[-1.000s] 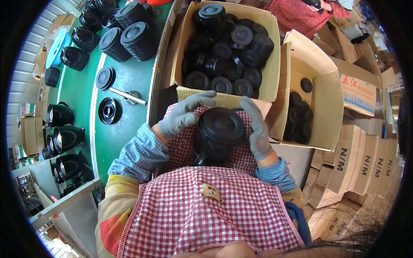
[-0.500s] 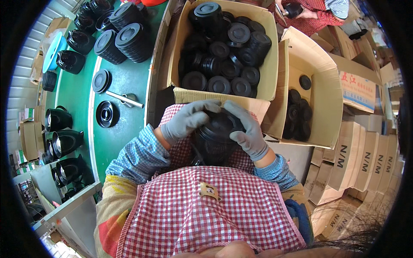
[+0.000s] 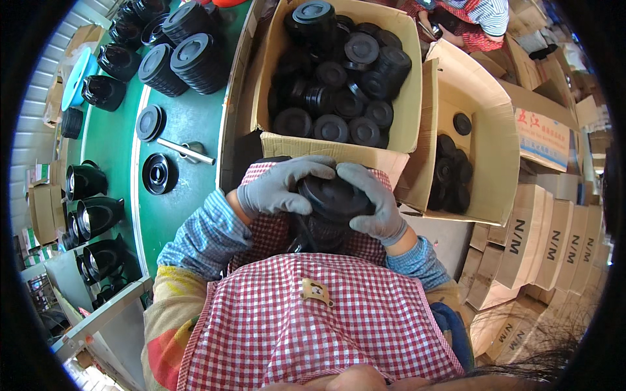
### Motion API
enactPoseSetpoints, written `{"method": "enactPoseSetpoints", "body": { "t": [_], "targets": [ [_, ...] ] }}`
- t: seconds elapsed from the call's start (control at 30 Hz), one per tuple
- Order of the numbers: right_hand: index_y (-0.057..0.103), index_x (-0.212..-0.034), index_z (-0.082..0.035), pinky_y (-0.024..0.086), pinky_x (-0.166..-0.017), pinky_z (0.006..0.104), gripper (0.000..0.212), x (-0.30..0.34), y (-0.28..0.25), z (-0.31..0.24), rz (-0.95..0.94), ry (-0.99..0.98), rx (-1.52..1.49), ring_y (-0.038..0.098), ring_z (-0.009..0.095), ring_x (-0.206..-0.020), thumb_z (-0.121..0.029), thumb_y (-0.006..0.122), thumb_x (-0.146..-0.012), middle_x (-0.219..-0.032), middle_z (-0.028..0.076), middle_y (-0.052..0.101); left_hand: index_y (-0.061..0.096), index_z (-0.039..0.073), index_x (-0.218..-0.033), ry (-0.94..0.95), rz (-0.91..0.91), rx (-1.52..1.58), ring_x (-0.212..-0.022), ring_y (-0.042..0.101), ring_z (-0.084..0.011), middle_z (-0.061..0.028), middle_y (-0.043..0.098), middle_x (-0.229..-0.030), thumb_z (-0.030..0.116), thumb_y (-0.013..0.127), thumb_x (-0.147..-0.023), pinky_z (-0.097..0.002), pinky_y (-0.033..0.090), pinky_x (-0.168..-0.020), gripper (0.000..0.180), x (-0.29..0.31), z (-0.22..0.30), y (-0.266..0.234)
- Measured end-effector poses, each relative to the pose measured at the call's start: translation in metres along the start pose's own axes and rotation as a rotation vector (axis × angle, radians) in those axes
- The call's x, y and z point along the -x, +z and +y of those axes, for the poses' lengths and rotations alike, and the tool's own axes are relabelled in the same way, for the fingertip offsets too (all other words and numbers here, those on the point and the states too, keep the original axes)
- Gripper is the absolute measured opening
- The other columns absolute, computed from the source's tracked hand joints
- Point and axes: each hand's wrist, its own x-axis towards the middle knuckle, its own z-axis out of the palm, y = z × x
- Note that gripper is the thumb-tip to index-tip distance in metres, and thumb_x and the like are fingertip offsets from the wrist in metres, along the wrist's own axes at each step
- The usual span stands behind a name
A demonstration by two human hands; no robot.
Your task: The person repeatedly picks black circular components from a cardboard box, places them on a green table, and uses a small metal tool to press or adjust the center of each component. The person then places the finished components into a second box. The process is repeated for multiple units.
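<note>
In my lap, between the checked apron's folds, stands a black vessel point(image 3: 321, 236), mostly hidden under a round black lid point(image 3: 334, 199). My left hand point(image 3: 282, 188), in a grey glove, grips the lid's left side, with the thumb along its near edge. My right hand point(image 3: 378, 207), gloved the same way, curls around the lid's right side. Both sets of fingertips nearly meet at the far rim. Whether the lid is seated on the vessel or only rests there, I cannot tell.
Straight ahead is a carton point(image 3: 412, 130) full of black lids. A second carton point(image 3: 505, 156) holds several more. On the green bench point(image 3: 189, 218) at left are stacked lids point(image 3: 197, 64), an upturned lid point(image 3: 159, 173), a metal rod point(image 3: 186, 150) and black jugs point(image 3: 86, 180). A co-worker point(image 3: 479, 26) sits far right.
My left hand has come down and turned; its thumb now lies across the lid's near left side. More of the lid's top shows. The co-worker's hands have shifted left.
</note>
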Motion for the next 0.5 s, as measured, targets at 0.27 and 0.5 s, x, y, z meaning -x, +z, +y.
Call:
{"method": "enactPoseSetpoints", "body": {
  "t": [0.27,0.5],
  "targets": [
    [0.059,-0.133,0.006,0.048,-0.104,0.0364,0.086,-0.02,-0.007,-0.022,0.118,0.209,-0.463,0.062,0.024,-0.118,-0.061,0.076,-0.082,-0.128,0.015,0.064,0.058,-0.002,-0.133,0.003,0.157,0.119,-0.131,0.053,-0.03,-0.0194,0.057,-0.137,0.052,0.053,-0.101,-0.0429,0.038,-0.113,0.063,-0.026,0.02,-0.004],
    [0.066,-0.126,0.003,0.038,-0.113,0.0443,0.076,0.0,-0.004,0.003,0.052,0.103,-0.277,0.055,0.032,-0.13,-0.055,0.08,-0.078,-0.135,0.021,0.06,0.067,-0.002,-0.121,-0.002,0.163,-0.11,-0.126,0.059,-0.0327,-0.0202,0.064,-0.131,0.031,0.035,-0.11,-0.0437,0.039,-0.112,0.048,-0.006,0.015,0.007]
  ]
}}
